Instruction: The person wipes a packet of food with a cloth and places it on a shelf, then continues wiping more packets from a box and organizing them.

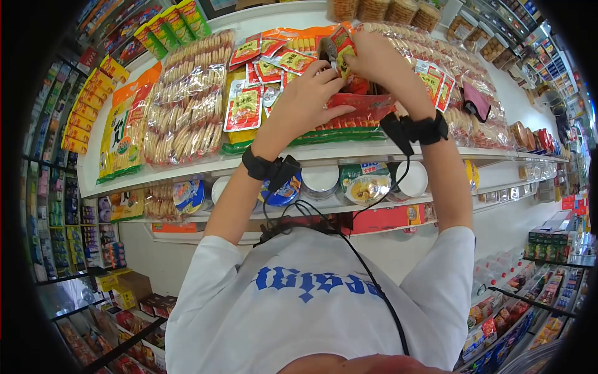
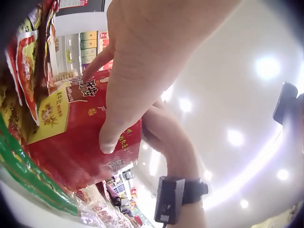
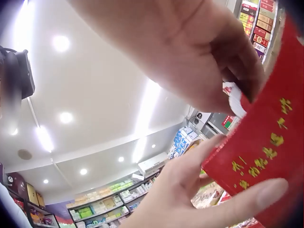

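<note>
A red cardboard box (image 1: 367,105), with yellow lettering and a yellow panel, stands open at the top on the packed shelf. My left hand (image 1: 309,98) grips its left side; the thumb lies along the red front (image 2: 90,147) in the left wrist view. Over the open top, my right hand (image 1: 377,57) reaches in from the right with curled fingers, pinching a small red-and-yellow snack packet (image 1: 342,45). Its fingertips are partly hidden by the box wall in the right wrist view. Loose red-and-white snack packets (image 1: 243,107) lie left of the box.
Large clear bags of round crackers (image 1: 187,103) flank the box. More packets (image 1: 431,81) and a pink cloth-like item (image 1: 476,101) lie to the right. Green-yellow canisters (image 1: 177,26) and cracker jars (image 1: 398,12) stand behind. Instant noodle bowls (image 1: 367,184) sit on the shelf below.
</note>
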Action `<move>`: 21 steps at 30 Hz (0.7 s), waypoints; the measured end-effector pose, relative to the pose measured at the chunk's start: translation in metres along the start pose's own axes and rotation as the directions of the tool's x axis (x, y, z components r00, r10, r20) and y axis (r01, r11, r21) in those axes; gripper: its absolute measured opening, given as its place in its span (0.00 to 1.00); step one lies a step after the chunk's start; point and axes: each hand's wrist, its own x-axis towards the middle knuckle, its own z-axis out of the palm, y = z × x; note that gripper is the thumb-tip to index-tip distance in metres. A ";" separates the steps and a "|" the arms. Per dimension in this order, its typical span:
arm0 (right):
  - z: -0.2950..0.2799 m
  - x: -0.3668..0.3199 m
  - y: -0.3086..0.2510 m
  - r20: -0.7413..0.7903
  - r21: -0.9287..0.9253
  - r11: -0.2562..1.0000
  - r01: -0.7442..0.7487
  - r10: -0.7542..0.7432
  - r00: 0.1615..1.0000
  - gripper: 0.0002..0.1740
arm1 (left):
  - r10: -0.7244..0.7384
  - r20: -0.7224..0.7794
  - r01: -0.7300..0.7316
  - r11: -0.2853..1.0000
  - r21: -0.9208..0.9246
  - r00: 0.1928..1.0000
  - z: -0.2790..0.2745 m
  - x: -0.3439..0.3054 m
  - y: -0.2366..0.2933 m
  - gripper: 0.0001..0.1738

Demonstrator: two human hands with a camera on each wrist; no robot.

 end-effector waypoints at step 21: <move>0.038 0.037 -0.008 0.379 -0.151 0.984 0.096 -0.032 0.925 0.15 | -0.004 -0.074 0.000 0.999 -0.052 0.997 0.007 -0.010 0.000 0.25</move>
